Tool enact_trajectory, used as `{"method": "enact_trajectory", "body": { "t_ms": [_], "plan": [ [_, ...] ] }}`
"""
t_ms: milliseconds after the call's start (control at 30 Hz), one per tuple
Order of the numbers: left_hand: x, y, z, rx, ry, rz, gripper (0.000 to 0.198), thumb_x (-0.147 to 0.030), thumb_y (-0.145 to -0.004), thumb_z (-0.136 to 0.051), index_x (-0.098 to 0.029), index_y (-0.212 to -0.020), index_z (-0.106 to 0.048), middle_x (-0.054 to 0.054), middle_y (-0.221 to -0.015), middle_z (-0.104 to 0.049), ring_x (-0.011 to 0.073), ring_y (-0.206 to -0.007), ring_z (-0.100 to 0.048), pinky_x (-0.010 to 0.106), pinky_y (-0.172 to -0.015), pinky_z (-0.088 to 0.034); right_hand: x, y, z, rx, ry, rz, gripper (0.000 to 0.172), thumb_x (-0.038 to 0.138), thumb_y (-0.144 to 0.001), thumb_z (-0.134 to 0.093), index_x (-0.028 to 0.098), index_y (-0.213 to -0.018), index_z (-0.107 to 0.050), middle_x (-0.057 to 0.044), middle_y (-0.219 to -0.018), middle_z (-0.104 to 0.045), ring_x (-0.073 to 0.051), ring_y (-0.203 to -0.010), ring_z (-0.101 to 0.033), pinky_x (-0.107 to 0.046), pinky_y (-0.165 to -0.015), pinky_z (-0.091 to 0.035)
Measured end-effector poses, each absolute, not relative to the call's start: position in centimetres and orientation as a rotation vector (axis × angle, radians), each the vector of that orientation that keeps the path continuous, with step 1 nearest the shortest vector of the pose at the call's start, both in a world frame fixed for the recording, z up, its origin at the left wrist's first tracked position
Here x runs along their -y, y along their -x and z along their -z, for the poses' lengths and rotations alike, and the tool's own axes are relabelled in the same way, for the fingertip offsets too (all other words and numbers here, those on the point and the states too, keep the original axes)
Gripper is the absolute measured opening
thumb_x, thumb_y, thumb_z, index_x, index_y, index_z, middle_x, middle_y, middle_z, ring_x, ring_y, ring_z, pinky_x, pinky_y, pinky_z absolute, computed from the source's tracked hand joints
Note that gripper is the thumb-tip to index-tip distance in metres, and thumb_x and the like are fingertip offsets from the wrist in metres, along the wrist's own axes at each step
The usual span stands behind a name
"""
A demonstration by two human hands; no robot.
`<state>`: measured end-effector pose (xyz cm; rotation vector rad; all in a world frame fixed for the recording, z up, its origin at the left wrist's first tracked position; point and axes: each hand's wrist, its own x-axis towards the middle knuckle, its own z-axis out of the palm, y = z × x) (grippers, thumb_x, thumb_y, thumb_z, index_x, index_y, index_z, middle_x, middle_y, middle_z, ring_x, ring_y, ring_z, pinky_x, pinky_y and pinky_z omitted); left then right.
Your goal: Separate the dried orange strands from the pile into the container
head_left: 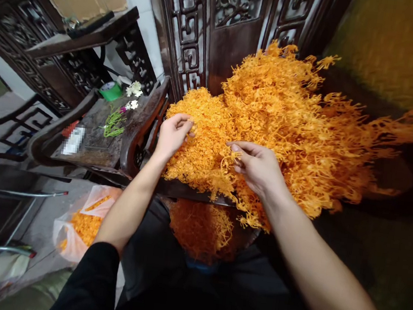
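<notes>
A large heap of orange plastic sprigs [272, 103], thin-stemmed and branching, lies in front of me. To its left is a denser mound of small orange pieces [205, 117]. My right hand [259, 168] pinches an orange sprig [230, 160] between thumb and fingers, its stems hanging below the fingertips. At the left edge of the mound, my left hand [174, 134] is closed, thumb against fingers; whatever it may hold is too small to make out. Below the hands, between my legs, more orange sprigs [198, 228] sit in a container, partly in shadow.
A carved dark wooden chair back [233, 53] rises behind the heap. On a wooden seat [98, 150] at left are a green tape roll [111, 91], white flowers [134, 89] and green stems [113, 123]. A translucent bag [87, 223] of orange pieces stands on the floor.
</notes>
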<state>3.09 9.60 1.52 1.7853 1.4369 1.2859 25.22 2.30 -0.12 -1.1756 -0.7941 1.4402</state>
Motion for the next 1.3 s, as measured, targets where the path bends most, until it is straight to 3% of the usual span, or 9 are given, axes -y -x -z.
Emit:
{"method": "enact_trajectory", "body": {
  "t_ms": [167,300,400,500,600,733,900,1100,1300],
  "plan": [
    [-14.4,-4.1,0.8,-1.625,-2.244,-1.359,0.024,-0.010,-0.093,-0.059,-0.018,-0.111,-0.073,0.010,-0.113,-0.078,0.0207,-0.105,-0.072,0.039,-0.100,-0.055,-2.1,-24.9,0.1,0.785,1.068,-1.540,0.039,0.037,-0.058,-0.095,0.017,-0.087,-0.079,0.004,-0.065,-0.050,-0.005,-0.053,-0.035,-0.020,-0.044,-0.026],
    [-16.0,-4.2,1.9,-1.665,-2.422,-0.932,0.030,-0.005,-0.085,-0.063,-0.016,-0.109,-0.078,0.014,-0.133,-0.073,0.0337,-0.134,-0.058,0.058,-0.114,-0.043,-2.0,-24.8,0.3,0.862,1.104,-1.504,0.041,0.044,-0.061,-0.092,0.018,-0.089,-0.077,0.004,-0.070,-0.051,-0.004,-0.053,-0.036,-0.021,-0.044,-0.028],
    [-15.4,-4.0,1.1,-1.696,-2.379,-1.041,0.028,-0.009,-0.088,-0.064,-0.019,-0.109,-0.079,0.012,-0.134,-0.073,0.0328,-0.132,-0.060,0.060,-0.112,-0.045,-2.0,-24.8,0.4,0.920,1.141,-1.471,0.039,0.047,-0.067,-0.088,0.019,-0.092,-0.076,0.005,-0.069,-0.049,-0.006,-0.053,-0.036,-0.021,-0.046,-0.032],
    [-12.1,-4.5,-1.5,-1.541,-2.388,-1.362,0.023,-0.018,-0.097,-0.060,-0.021,-0.112,-0.078,0.009,-0.123,-0.077,0.0237,-0.115,-0.067,0.045,-0.103,-0.053,-1.9,-24.7,0.5,0.944,1.178,-1.438,0.035,0.046,-0.075,-0.083,0.021,-0.098,-0.074,0.006,-0.066,-0.046,-0.008,-0.056,-0.040,-0.023,-0.051,-0.040],
    [-7.1,-5.9,-3.5,-1.111,-2.594,-1.044,0.023,-0.036,-0.101,-0.061,-0.020,-0.104,-0.077,0.005,-0.094,-0.076,0.0169,-0.085,-0.069,0.031,-0.080,-0.055,-1.8,-24.6,0.9,1.006,1.172,-1.379,0.033,0.044,-0.079,-0.080,0.022,-0.103,-0.074,0.003,-0.075,-0.057,-0.009,-0.061,-0.048,-0.023,-0.055,-0.044],
    [-2.6,-7.0,-3.1,-1.122,-2.852,-0.728,0.033,-0.047,-0.097,-0.066,-0.018,-0.113,-0.074,0.008,-0.097,-0.072,0.0183,-0.079,-0.067,0.030,-0.062,-0.048,-1.4,-24.5,1.7,1.118,1.183,-1.323,0.035,0.047,-0.082,-0.076,0.021,-0.105,-0.074,-0.003,-0.091,-0.070,-0.010,-0.060,-0.048,-0.025,-0.053,-0.040],
    [-1.9,-5.6,-2.7,-1.093,-2.851,-0.787,0.024,-0.033,-0.105,-0.056,-0.019,-0.095,-0.073,0.007,-0.093,-0.073,0.0172,-0.084,-0.068,0.031,-0.070,-0.050,-0.7,-24.8,1.4,1.258,1.224,-1.272,0.036,0.051,-0.080,-0.079,0.020,-0.099,-0.075,-0.003,-0.078,-0.067,-0.014,-0.063,-0.052,-0.028,-0.055,-0.041],
    [-1.8,-5.1,-3.7,-1.059,-2.494,-1.264,0.016,-0.028,-0.104,-0.058,-0.020,-0.091,-0.062,0.004,-0.089,-0.071,0.0167,-0.088,-0.064,0.034,-0.084,-0.052,-0.2,-25.0,0.2,1.306,1.204,-1.306,0.033,0.052,-0.077,-0.082,0.019,-0.081,-0.075,-0.003,-0.071,-0.065,-0.016,-0.066,-0.054,-0.030,-0.058,-0.040],
    [-2.8,-3.4,-4.4,-1.254,-2.032,-1.607,0.019,-0.039,-0.107,-0.049,-0.023,-0.098,-0.056,0.001,-0.083,-0.063,0.0123,-0.072,-0.061,0.027,-0.065,-0.050,-1.4,-25.7,1.9,1.231,1.306,-1.293,0.037,0.052,-0.071,-0.085,0.017,-0.076,-0.072,-0.001,-0.063,-0.061,-0.014,-0.059,-0.049,-0.029,-0.055,-0.035]
  ]
}}
